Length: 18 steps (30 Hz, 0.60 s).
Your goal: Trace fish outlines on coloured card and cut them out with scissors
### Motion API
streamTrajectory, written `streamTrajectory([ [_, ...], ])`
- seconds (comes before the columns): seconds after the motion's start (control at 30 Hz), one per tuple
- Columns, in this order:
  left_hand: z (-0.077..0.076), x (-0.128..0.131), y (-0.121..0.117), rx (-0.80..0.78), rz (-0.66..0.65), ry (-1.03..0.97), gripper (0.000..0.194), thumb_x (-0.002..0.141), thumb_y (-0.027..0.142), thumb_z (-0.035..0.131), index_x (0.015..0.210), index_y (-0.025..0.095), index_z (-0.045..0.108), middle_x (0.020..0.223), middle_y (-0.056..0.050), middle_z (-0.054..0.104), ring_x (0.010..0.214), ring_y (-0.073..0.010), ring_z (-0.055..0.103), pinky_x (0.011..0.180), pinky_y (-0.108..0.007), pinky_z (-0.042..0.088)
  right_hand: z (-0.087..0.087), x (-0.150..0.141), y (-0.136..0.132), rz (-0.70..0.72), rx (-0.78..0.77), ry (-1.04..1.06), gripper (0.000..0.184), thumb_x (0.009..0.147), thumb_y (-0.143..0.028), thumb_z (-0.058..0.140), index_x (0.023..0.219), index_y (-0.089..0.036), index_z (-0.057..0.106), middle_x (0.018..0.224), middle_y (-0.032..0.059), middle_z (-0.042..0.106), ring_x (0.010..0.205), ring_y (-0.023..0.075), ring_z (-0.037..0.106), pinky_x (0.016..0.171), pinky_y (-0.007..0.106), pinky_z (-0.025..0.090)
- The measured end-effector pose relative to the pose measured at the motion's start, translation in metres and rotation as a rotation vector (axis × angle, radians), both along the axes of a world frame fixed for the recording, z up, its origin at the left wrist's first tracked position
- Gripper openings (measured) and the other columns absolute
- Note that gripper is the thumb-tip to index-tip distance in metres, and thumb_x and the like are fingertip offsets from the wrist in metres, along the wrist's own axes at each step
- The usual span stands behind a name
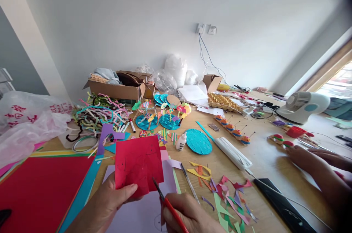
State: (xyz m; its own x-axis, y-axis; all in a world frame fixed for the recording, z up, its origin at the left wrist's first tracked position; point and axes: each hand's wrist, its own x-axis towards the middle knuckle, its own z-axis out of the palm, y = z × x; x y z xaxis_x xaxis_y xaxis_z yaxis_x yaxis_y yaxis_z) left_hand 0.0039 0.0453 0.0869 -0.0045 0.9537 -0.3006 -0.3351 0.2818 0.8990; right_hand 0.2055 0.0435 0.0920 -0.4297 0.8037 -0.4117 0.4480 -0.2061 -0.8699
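Note:
In the lower middle, my left hand [115, 198] pinches a sheet of red paper [139, 161] by its lower left edge, thumb on top. Faint pencil outlines show on the sheet. My right hand [187, 213] is closed around red-handled scissors [158, 188], whose dark blades point up and left at the sheet's lower edge, beside a cut there. Part of the handle is hidden by my fingers. Below both hands lies light purple paper [130, 216] with a small drawn shape. A pen [189, 182] rests to the right, near several coloured paper scraps [229, 198].
A glue bottle [181, 142] stands beside a blue disc [199, 141]. A white power strip [232, 153] and its cord cross the right side. Pipe cleaners [101, 115] and red sheets [46, 189] lie left. Another person's arm [310, 165] reaches in from the right.

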Motion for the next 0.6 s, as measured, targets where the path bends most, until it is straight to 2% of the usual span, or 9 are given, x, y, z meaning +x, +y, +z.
streamTrajectory([
  [0.17,-0.002,-0.004,0.0,-0.036,-0.002,-0.031,0.037,0.061,0.032,0.077,0.096,0.019,0.07,0.095,-0.008,0.074,0.089,-0.0312,0.066,0.072,-0.036,0.053,-0.007,-0.005,0.012,0.084,-0.068,0.034,0.027,0.084,-0.033,0.045,0.072,-0.016,0.062,0.054,-0.0029,0.049,0.048,0.0076,0.042,0.044,0.017,0.029],
  [0.37,-0.009,-0.007,0.001,-0.035,0.009,-0.043,0.035,0.059,0.033,0.079,0.091,0.023,0.072,0.086,-0.005,0.073,0.079,-0.026,0.066,0.067,-0.033,0.052,-0.011,-0.005,0.013,0.091,-0.058,0.038,0.026,0.084,-0.03,0.043,0.073,-0.016,0.062,0.056,-0.0018,0.053,0.048,0.0076,0.045,0.045,0.016,0.033],
  [0.5,-0.013,-0.007,0.002,-0.008,-0.015,-0.01,0.033,0.059,0.034,0.078,0.09,0.023,0.072,0.079,-0.004,0.072,0.075,-0.0245,0.064,0.063,-0.03,0.052,-0.008,-0.008,0.015,0.096,-0.048,0.036,0.026,0.084,-0.028,0.042,0.072,-0.015,0.061,0.054,-0.0021,0.051,0.047,0.0077,0.044,0.044,0.016,0.032],
  [0.6,-0.013,-0.006,0.0,-0.023,-0.032,-0.029,0.032,0.061,0.032,0.077,0.091,0.023,0.072,0.083,-0.005,0.072,0.079,-0.0255,0.063,0.066,-0.032,0.052,-0.003,-0.011,0.015,0.108,-0.027,0.021,0.024,0.082,-0.025,0.042,0.069,-0.016,0.06,0.052,-0.0025,0.05,0.046,0.0076,0.044,0.044,0.016,0.032],
])
